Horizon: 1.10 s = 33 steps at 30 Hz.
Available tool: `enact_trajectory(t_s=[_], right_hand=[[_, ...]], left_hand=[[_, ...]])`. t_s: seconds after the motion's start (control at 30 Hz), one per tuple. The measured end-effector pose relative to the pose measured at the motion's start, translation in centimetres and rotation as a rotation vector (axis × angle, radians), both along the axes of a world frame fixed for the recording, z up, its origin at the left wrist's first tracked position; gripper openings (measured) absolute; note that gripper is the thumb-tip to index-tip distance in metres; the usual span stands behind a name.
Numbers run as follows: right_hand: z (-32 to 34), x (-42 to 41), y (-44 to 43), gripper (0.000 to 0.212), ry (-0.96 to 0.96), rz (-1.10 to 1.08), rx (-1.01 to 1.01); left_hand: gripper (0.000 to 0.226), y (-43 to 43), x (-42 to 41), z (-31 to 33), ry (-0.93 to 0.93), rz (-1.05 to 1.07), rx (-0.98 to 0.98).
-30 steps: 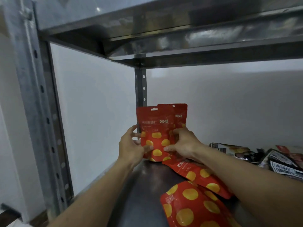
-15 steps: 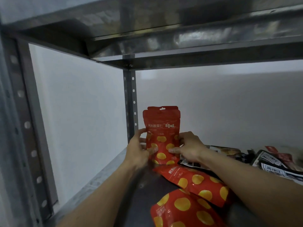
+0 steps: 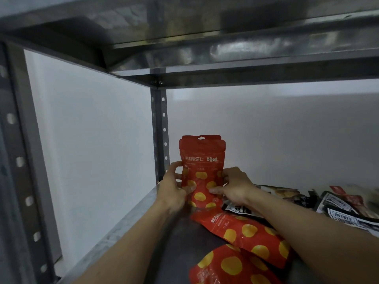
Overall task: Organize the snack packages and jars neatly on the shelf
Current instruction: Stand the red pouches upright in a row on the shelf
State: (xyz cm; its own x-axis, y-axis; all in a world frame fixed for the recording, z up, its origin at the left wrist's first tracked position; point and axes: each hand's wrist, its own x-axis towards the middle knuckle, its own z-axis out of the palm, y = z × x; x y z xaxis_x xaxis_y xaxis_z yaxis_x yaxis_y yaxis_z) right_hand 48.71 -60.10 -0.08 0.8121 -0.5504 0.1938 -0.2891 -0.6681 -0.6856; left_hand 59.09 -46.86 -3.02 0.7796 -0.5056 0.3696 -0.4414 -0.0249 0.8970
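At the far left the perforated front upright [image 3: 19,160] of the rack has slid toward the frame's edge. That tells me I have leaned further in over the shelf [image 3: 123,226] than a second ago. My left hand [image 3: 173,189] grips the left edge of the upright red pouch [image 3: 202,167], thumb on its face and fingers curled behind. A second ago I held this pouch higher, with a second one showing offset behind it. Now the two are squared up, and only a thin doubled edge shows along the top. The pouch stands in the back left corner, just beside the rear post [image 3: 159,130], its base down at the shelf. I judge this first pair is about placed and ready to be let go. My right hand [image 3: 233,187] pinches the pouch's right edge in the same way. The pouch is red with yellow rounds. A white line of characters across it looks like 甄制板栗仁, and the brand mark 百草味 is at its right. Nearer me a flat red pouch [image 3: 246,232] of the same kind lies under my right forearm, showing the same opening characters. Another, the nearest red pouch [image 3: 225,267], lies at the bottom edge, so both are yet to be stood up. Far right, the black-and-white packets [image 3: 344,208] lie in a loose heap, their print too blurred to read.
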Motion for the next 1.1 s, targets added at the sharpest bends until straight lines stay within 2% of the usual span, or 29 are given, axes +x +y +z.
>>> enact_trajectory(t_s=[0.47, 0.63, 0.73, 0.83, 0.93, 1.0, 1.1], right_hand=[[-0.2, 0.7, -0.3, 0.059, -0.027, -0.024, 0.035], [0.8, -0.1, -0.2, 0.072, 0.025, -0.049, 0.033], [2.1, -1.6, 0.1, 0.078, -0.024, -0.109, -0.014], [3.5, -3.8, 0.6, 0.067, -0.025, -0.147, -0.083], [4.0, -6.5, 1.4, 0.056, 0.045, -0.15, -0.155], [4.0, -8.3, 1.9, 0.048, 0.097, -0.169, -0.179], [4.0, -11.0, 2.6, 0.04, 0.215, -0.194, -0.182]], left_hand=[[0.052, -0.4, 1.0, -0.2, 0.0, 0.008, 0.017], [0.064, 0.6, 0.0, 0.4, 0.069, 0.044, -0.016], [0.075, 2.0, -0.5, 0.7, 0.029, 0.088, 0.01], [0.075, 3.3, -1.3, 0.8, 0.005, 0.133, 0.075], [0.057, 4.4, -2.4, 0.7, 0.018, 0.139, 0.18], [0.045, 5.0, -3.4, 0.7, 0.042, 0.094, 0.218], [0.041, 5.8, -5.8, 1.0, 0.039, -0.025, 0.331]])
